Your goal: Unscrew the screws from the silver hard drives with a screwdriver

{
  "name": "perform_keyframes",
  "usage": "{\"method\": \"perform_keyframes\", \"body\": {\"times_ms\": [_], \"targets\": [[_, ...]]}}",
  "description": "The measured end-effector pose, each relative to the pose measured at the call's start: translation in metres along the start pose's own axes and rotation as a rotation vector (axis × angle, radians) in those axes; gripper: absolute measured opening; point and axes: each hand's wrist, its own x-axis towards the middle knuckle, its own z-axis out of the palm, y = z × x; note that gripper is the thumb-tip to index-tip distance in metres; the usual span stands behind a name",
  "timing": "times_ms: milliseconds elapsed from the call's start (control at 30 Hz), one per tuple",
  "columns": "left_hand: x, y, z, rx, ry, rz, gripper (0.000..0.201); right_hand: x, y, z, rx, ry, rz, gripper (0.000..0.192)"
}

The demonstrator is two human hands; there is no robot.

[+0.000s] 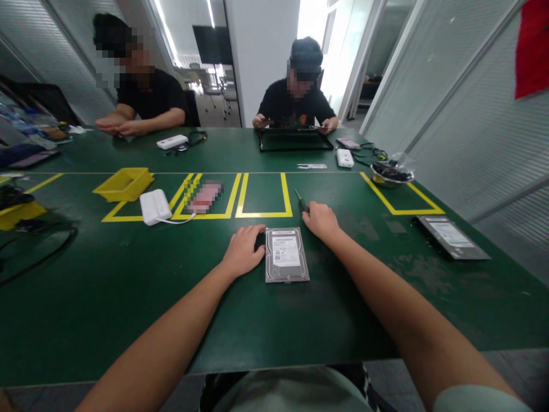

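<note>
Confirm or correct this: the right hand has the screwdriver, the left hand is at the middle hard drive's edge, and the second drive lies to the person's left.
Wrong side for the second drive: the head view shows it to the person's right. The right hand does have the screwdriver, and the left hand is at the middle hard drive's edge.

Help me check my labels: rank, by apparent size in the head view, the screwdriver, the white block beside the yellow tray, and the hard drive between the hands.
1. Hard drive
2. White block
3. Screwdriver, clearly smallest, though partly covered by the right hand
</note>
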Motion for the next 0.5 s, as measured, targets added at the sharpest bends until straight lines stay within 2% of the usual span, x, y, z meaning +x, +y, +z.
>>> {"method": "perform_keyframes", "body": {"times_ms": [133,300,400,500], "targets": [[0.000,-0.002,-0.002,-0.042,-0.042,0.010,0.066,-0.005,-0.003,-0.004,0.029,0.026,0.002,0.036],[0.002,-0.004,-0.007,-0.109,-0.107,-0.004,0.074,-0.036,-0.008,-0.019,0.082,0.064,-0.066,0.033],[0.004,-0.007,-0.011,-0.159,-0.142,0.000,0.077,-0.062,-0.011,-0.031,0.131,0.043,-0.147,0.042],[0.005,-0.010,-0.015,-0.211,-0.160,0.021,0.079,-0.087,-0.016,-0.041,0.173,-0.028,-0.247,0.060]]}}
